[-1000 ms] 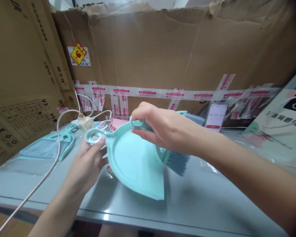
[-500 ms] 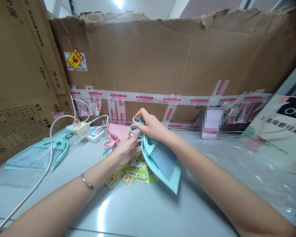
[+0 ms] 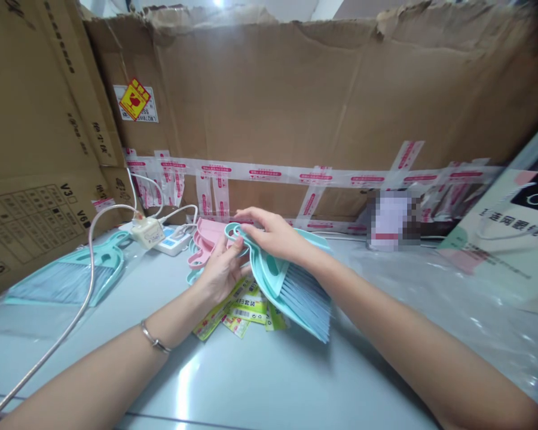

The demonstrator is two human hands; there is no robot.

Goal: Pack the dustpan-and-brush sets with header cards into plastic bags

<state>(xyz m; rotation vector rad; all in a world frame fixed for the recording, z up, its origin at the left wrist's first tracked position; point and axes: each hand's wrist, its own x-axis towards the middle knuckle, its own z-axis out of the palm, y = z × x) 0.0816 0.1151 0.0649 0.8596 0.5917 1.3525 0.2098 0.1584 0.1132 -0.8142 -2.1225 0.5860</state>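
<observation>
Near edge: bare grey bench (image 3: 251, 382), glare streak on it. Bracelet (image 3: 155, 337) on the left forearm.

Left hand (image 3: 219, 272): thumb and fingers closed on the handle end of the turquoise dustpan (image 3: 316, 240), contact partly hidden. Right hand (image 3: 271, 233) comes over the top, fingers gripping the turquoise brush (image 3: 275, 269) near its handle loop. Pair held above the bench, tilted, loops toward the left hand, bristles down to the right.

Changed: a second ago the pan faced up with the brush off to its right; now the brush lies along its face. Since the last half second the pan's lower corner has slipped behind the bristles, and a strip of pan shows past the right wrist. My reading: the two are together but not fully lined up (whether they lock, cannot tell).

Look: both pale turquoise; bristles grey-blue, long, straight, fanned; an oval opening in the brush head.

Just beyond and beneath: green-yellow packets (image 3: 248, 310), overlapping. Past the left hand, pink pieces (image 3: 210, 233). Farther left, another brush-and-pan set (image 3: 67, 275) on the bench, beside a power strip (image 3: 174, 240). Back: taped cardboard (image 3: 269, 95), a pixelated upright device (image 3: 390, 221) before it.
</observation>
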